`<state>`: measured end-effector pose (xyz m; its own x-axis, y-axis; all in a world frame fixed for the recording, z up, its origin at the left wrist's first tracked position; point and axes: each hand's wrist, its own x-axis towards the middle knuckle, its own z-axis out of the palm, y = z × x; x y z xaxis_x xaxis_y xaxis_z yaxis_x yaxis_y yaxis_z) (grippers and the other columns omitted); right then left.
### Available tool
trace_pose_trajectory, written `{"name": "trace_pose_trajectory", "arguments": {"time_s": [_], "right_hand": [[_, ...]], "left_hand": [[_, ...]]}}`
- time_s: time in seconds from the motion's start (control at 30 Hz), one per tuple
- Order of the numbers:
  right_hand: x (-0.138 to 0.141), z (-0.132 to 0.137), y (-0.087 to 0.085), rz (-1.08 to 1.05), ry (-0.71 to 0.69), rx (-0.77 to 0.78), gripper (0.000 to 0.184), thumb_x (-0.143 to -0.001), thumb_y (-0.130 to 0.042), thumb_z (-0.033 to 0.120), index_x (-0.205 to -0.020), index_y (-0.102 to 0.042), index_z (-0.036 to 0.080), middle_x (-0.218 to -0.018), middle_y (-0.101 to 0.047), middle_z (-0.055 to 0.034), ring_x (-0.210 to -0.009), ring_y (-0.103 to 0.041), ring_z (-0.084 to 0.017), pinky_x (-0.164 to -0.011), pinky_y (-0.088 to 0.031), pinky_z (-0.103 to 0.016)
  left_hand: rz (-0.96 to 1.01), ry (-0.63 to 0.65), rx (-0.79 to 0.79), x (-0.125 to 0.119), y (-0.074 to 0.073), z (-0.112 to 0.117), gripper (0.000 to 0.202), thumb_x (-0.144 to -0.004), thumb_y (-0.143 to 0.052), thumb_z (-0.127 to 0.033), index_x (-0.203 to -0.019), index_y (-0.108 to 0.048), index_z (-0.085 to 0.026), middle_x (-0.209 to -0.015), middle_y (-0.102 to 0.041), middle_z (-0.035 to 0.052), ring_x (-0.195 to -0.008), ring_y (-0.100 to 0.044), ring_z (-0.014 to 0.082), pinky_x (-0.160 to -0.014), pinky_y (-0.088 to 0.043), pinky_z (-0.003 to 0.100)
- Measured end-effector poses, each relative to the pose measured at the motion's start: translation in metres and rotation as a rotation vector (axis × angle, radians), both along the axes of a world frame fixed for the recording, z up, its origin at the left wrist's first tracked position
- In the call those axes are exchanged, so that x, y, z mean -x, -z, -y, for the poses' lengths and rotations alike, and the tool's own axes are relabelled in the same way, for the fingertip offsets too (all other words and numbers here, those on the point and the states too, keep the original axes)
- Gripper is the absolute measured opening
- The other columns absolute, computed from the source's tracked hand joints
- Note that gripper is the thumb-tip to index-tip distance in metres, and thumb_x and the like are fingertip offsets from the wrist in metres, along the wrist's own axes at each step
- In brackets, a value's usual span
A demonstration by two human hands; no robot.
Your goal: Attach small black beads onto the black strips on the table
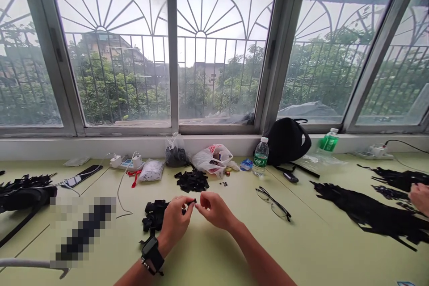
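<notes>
- Surface and room: a pale green table point(295, 250) runs beneath a white window sill point(214, 145); beyond it, sliding windows point(217, 76) look through a metal window grille point(201, 49) onto trees and buildings.
- At 12 o'clock from the hands, a heap of black pieces point(191, 181) lies on the table, with two plastic bags point(211, 160) behind it. At 1 o'clock are a water bottle point(260, 157), a black bag point(286, 141) and folded eyeglasses point(273, 203). At 10 o'clock are a phone point(81, 175) and a white charger point(115, 161).
- At 3 o'clock, long black strips point(368, 212) spread across the table, and a co-worker's hand point(419, 199) is cut off by the right edge.
- Hidden or unclear: a pixelated patch point(83, 232) at 8 o'clock hides whatever lies there; the small black piece point(191, 201) is too small to identify.
- Hands: the left hand point(177, 219), wearing a black wristwatch point(150, 250), pinches that piece in a narrow grip, just beside a second black pile point(154, 214) at its 9 o'clock. The right hand point(214, 210) curls narrowly just beside it; whether it holds anything, I cannot tell. Both forearms angle inward from the bottom edge.
</notes>
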<state>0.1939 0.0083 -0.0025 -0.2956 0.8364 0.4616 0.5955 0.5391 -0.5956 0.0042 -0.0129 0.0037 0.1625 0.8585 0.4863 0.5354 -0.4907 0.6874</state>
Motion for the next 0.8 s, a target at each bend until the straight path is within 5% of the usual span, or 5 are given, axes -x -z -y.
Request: {"name": "trace_pose_trajectory", "arguments": {"time_s": [0.2, 0.43, 0.8], "right_hand": [[0.006, 0.003, 0.01, 0.212, -0.015, -0.079, 0.015, -0.088, -0.056, 0.021, -0.074, -0.052, 0.02, -0.069, -0.06, 0.0032, -0.06, -0.048, -0.011, -0.059, -0.027, -0.024], [0.005, 0.009, 0.003, 0.364, 0.048, -0.197, 0.012, -0.093, -0.052, 0.019, -0.082, -0.056, 0.021, -0.075, -0.063, 0.0022, -0.066, -0.053, -0.013, -0.062, -0.027, -0.026], [0.011, 0.011, 0.007, 0.528, 0.084, -0.286, 0.011, -0.094, -0.051, 0.021, -0.085, -0.058, 0.02, -0.082, -0.07, -0.0013, -0.069, -0.06, -0.016, -0.063, -0.026, -0.031]], "left_hand": [[-0.032, -0.021, -0.004, 0.001, 0.003, 0.001, 0.02, -0.095, -0.059, -0.035, -0.091, -0.078, -0.028, -0.089, -0.075, 0.0038, -0.082, -0.066, 0.0229, -0.074, -0.047, 0.033], [-0.051, 0.0, 0.012, 0.0, 0.005, -0.001, 0.029, -0.097, -0.054, -0.04, -0.087, -0.076, -0.024, -0.083, -0.073, 0.006, -0.079, -0.064, 0.0246, -0.071, -0.044, 0.034], [-0.097, 0.028, -0.034, -0.001, 0.005, 0.001, 0.025, -0.094, -0.053, -0.027, -0.083, -0.075, -0.027, -0.087, -0.076, 0.0057, -0.083, -0.066, 0.0251, -0.073, -0.045, 0.033]]}}
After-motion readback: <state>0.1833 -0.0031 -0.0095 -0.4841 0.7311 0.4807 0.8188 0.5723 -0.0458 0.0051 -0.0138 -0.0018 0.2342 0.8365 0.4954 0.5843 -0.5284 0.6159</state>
